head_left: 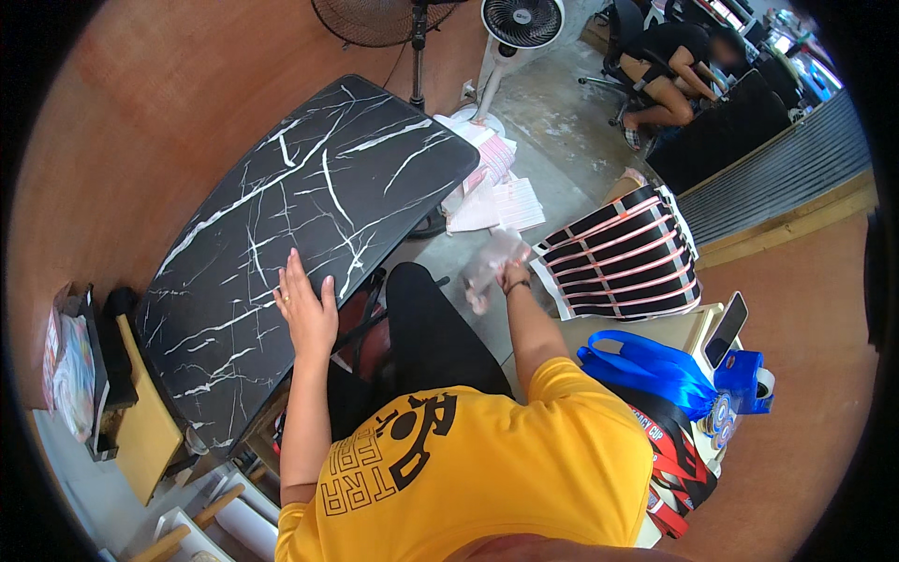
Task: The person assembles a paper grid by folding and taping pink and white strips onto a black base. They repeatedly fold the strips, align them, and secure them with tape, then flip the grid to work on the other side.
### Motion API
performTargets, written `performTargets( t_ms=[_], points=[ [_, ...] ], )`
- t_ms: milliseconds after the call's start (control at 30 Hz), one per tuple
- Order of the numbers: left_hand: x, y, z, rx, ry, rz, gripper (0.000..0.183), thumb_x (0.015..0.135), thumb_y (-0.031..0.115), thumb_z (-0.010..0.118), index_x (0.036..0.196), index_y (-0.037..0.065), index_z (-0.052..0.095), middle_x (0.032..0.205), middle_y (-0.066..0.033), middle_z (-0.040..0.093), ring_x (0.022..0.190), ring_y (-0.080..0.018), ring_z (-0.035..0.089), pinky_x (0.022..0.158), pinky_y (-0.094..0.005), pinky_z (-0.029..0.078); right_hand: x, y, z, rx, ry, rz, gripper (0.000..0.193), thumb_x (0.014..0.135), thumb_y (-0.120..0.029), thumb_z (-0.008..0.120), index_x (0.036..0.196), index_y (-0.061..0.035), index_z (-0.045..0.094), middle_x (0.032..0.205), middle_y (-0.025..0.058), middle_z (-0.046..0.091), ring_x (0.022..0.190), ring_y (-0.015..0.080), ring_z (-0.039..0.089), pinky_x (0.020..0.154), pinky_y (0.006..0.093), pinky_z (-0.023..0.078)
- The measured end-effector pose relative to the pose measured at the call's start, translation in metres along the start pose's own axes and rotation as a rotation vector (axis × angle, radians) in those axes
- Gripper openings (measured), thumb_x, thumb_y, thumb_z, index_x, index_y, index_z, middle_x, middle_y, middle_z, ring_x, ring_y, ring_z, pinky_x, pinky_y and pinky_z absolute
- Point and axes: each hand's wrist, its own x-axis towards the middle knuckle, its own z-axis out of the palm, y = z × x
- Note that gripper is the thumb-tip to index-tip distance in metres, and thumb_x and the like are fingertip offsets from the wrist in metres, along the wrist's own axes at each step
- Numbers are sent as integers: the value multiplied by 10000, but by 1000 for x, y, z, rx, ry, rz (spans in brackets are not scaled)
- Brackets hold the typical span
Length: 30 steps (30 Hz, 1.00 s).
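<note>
My left hand [309,311] rests on a black table top [309,187] with white marble veins, its fingers stretched out and holding nothing. To the right of the table, my right hand [514,273] is closed on a crumpled, greyish-pink limp piece [488,266]. That piece is smeared by motion, so I cannot tell whether it is cloth or plastic. It hangs over the floor, beside a black sheet with pink-and-white stripes [623,258].
Pink-and-white papers [496,192] lie on the floor past the table. Blue ribbons with medals [655,375], red-and-black lanyards [674,464] and a phone [726,330] are at my right. Two fans [523,23] stand at the back. Another person [670,70] sits far right.
</note>
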Motion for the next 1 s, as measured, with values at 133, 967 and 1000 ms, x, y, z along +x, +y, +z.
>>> performTargets(
  t_ms=[133,967,1000],
  points=[
    [0,3,-1,18,-8,-3,698,983,316,553,1558,99,223,1553,-175,354,1454,-402,274,1185,-560,146,12,-80,71,187,-285,107,319,1023,-175,496,1317,-71,427,1159,125,579,950,313,662,782,520,585],
    [-2,-1,-1,49,4,88,642,990,320,531,1537,87,289,1518,-175,404,1444,-429,283,1170,-584,159,-131,-152,-48,-2951,11,-1109,376,961,-335,469,1188,-156,708,1193,79,652,1174,284,555,989,594,342],
    [-2,-1,-1,53,9,95,641,990,322,530,1537,87,290,1518,-175,404,1444,-430,284,1168,-587,161,-137,-151,-44,-2914,25,-1076,373,959,-336,472,1186,-158,709,1187,75,655,1179,281,552,985,585,345]
  ],
)
